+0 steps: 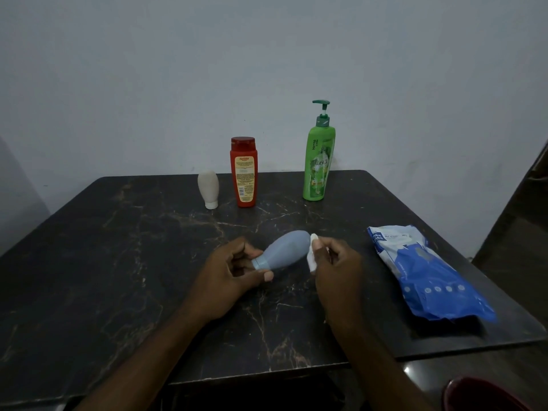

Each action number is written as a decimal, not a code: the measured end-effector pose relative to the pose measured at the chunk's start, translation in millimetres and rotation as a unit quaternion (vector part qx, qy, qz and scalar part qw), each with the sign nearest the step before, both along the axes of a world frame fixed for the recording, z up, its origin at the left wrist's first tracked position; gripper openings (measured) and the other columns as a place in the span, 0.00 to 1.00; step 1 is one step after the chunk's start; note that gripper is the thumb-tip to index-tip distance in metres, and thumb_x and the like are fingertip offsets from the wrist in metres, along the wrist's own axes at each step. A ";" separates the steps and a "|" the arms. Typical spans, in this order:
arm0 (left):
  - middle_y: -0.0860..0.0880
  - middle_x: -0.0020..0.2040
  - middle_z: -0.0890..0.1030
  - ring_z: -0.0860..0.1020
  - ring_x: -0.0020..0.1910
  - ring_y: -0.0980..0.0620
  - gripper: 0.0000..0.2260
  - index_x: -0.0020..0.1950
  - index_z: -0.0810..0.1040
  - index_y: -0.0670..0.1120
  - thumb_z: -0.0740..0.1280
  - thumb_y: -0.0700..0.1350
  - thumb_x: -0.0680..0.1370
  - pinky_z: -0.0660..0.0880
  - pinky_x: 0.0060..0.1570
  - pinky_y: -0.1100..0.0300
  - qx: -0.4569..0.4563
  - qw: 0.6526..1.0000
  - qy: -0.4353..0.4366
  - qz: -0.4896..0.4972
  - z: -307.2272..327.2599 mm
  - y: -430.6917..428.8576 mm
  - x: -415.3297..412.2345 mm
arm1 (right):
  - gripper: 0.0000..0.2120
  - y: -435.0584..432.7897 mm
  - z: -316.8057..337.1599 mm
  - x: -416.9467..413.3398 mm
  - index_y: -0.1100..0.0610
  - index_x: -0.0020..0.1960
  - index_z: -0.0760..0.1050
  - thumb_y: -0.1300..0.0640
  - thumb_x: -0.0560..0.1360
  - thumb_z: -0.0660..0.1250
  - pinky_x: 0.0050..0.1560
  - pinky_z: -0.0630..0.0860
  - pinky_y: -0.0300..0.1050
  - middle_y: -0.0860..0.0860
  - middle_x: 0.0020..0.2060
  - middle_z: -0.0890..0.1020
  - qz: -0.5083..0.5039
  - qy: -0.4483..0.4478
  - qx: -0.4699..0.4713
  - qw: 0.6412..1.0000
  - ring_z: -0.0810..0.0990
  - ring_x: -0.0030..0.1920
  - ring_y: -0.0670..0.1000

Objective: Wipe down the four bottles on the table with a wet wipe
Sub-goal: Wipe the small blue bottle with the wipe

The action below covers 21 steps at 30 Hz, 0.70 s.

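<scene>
My left hand (234, 274) grips a grey-blue bottle (286, 250) by its cap end and holds it tilted just above the dark marble table (118, 262). My right hand (336, 266) pinches a small white wet wipe (312, 256) against the bottle's rounded end. At the back of the table stand three more bottles: a small white one (208, 188) resting on its cap, a red one (243, 172) with a red cap, and a tall green pump bottle (319, 161).
A blue and white pack of wet wipes (427, 271) lies on the right side of the table. A plain wall rises behind the table. The table's front edge is near my forearms, and a dark red object (480, 396) shows at the bottom right.
</scene>
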<state>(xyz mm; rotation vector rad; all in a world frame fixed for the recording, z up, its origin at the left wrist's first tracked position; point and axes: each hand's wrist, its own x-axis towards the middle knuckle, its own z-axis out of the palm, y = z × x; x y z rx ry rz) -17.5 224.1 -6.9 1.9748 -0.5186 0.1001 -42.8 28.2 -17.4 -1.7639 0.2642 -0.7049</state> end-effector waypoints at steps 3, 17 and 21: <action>0.57 0.49 0.82 0.81 0.49 0.55 0.10 0.49 0.81 0.50 0.78 0.43 0.71 0.78 0.46 0.65 -0.008 1.000 -0.011 0.007 1.5 0.8 -1.0 | 0.03 0.4 0.8 -0.1 0.52 0.49 0.76 0.54 0.79 0.64 0.37 0.68 0.25 0.42 0.40 0.76 -0.014 0.001 -0.045 0.999 0.76 0.42 0.39; 0.57 0.50 0.84 0.81 0.51 0.58 0.09 0.54 0.83 0.50 0.75 0.42 0.75 0.77 0.48 0.71 -0.021 0.998 -0.059 0.031 1.0 7.8 1.1 | 0.09 6.7 1.6 0.4 0.59 0.54 0.77 0.54 0.80 0.62 0.44 0.67 0.33 0.49 0.48 0.76 -0.030 0.029 -0.084 0.996 0.76 0.50 0.47; 0.56 0.53 0.84 0.81 0.54 0.58 0.12 0.58 0.82 0.49 0.73 0.40 0.76 0.77 0.51 0.69 -0.019 0.996 -0.081 0.035 0.0 10.9 4.2 | 0.08 6.4 2.0 -0.9 0.59 0.54 0.77 0.57 0.80 0.62 0.40 0.63 0.28 0.47 0.46 0.75 -0.016 0.039 -0.091 0.995 0.75 0.47 0.46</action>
